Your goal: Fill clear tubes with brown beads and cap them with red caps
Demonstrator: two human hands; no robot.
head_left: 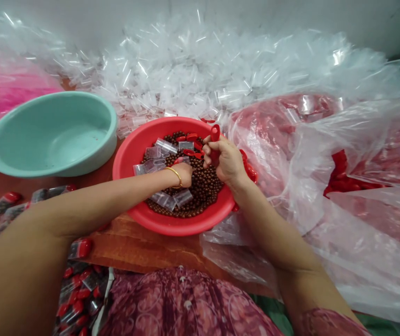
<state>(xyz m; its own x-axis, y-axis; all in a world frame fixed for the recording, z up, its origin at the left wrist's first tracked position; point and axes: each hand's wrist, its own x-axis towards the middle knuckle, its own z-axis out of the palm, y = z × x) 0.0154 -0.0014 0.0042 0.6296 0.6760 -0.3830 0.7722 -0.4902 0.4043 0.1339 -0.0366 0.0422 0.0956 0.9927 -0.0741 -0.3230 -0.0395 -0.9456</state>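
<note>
A red basin holds many small brown beads, with several clear plastic tubes and red caps lying on them. My left hand, with a gold bangle at its wrist, is closed and low over the beads. Its fingertips are hidden, so whatever it holds does not show; a clear tube lies right by it. Over the basin's right side, my right hand is closed on a red cap that sticks up above the fingers.
To the left stands a teal basin. Filled tubes with red caps lie on the wooden table and in a container below. Clear tubes are heaped at the back. A plastic bag of red caps lies right; pink bags far left.
</note>
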